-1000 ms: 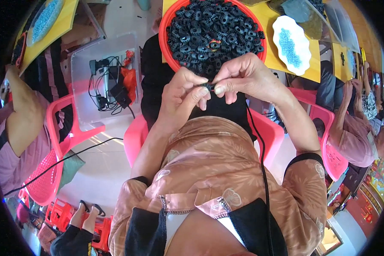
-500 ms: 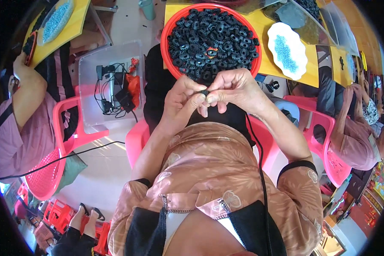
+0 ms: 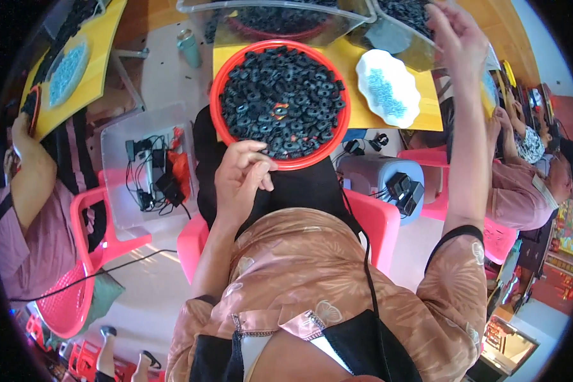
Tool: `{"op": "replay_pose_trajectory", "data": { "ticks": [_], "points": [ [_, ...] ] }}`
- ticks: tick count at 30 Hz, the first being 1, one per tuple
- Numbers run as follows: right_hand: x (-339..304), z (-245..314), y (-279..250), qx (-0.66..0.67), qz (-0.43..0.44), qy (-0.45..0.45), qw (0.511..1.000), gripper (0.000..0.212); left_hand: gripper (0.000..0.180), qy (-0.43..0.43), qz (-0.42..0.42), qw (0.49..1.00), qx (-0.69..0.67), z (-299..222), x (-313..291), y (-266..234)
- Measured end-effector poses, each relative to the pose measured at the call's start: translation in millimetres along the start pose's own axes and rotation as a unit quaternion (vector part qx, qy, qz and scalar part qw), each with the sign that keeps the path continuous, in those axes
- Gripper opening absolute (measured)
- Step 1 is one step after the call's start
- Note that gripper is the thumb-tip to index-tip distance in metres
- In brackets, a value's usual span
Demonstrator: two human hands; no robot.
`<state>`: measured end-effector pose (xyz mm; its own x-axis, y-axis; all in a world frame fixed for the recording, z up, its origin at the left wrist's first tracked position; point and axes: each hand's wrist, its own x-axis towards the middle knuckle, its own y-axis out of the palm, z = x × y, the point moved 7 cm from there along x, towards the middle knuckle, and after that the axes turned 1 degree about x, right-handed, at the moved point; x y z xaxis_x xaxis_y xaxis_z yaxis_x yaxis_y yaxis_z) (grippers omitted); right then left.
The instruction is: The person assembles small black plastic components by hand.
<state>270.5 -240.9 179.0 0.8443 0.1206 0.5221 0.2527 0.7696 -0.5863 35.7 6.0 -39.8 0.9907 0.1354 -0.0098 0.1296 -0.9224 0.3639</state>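
Note:
My left hand (image 3: 243, 178) is at the near rim of a red round basin (image 3: 345, 114) heaped with small black plastic parts (image 3: 277, 95). Its fingers are curled in toward the thumb; anything between them is hidden or too small to name. Stretched far forward to the right, my right hand (image 3: 458, 41) hangs over a clear plastic box (image 3: 404, 54) that also contains black parts. The right fingers look apart and I see nothing held in them, though the tips reach near the picture's upper edge.
A white scalloped plate (image 3: 409, 105) of small pale-blue pieces lies on the yellow table (image 3: 430, 114). Left of my legs stands a clear bin (image 3: 114, 140) with black cables and adapters. A grey container (image 3: 356, 172) with adapters is on the right. Co-workers sit on both sides.
My hands, together on a small dark part before, have come apart. The right moved forward and right over the clear box; the left stayed by the basin. The view has shifted.

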Motion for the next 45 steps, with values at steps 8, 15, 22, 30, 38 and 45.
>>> {"op": "replay_pose_trajectory", "data": {
  "ticks": [8, 15, 22, 30, 38, 45],
  "points": [
    [-48, 30, 96, 0.001, 0.147, -0.14, 0.979, 0.016, 0.018, 0.004, -0.034, 0.999, 0.022, 1, 2, -5],
    [-99, 39, 192, -0.007, 0.322, -0.232, 0.918, 0.013, 0.016, -0.019, -0.042, 0.999, 0.029, 6, 4, -5],
    [-112, 41, 216, -0.113, 0.358, -0.242, 0.894, 0.016, 0.016, -0.028, -0.034, 0.998, 0.054, 6, 2, -7],
    [-119, 36, 218, -0.084, 0.39, -0.218, 0.891, 0.018, 0.015, -0.038, -0.041, 0.997, 0.052, 6, 3, -8],
    [-117, 30, 220, -0.077, 0.362, -0.163, 0.915, 0.02, 0.017, -0.03, -0.043, 0.997, 0.06, 5, 4, -3],
    [-170, 72, 175, 0.112, 0.378, -0.125, 0.911, 0.012, 0.041, -0.013, -0.132, 0.991, 0.018, -6, 5, -5]
  ]
}}
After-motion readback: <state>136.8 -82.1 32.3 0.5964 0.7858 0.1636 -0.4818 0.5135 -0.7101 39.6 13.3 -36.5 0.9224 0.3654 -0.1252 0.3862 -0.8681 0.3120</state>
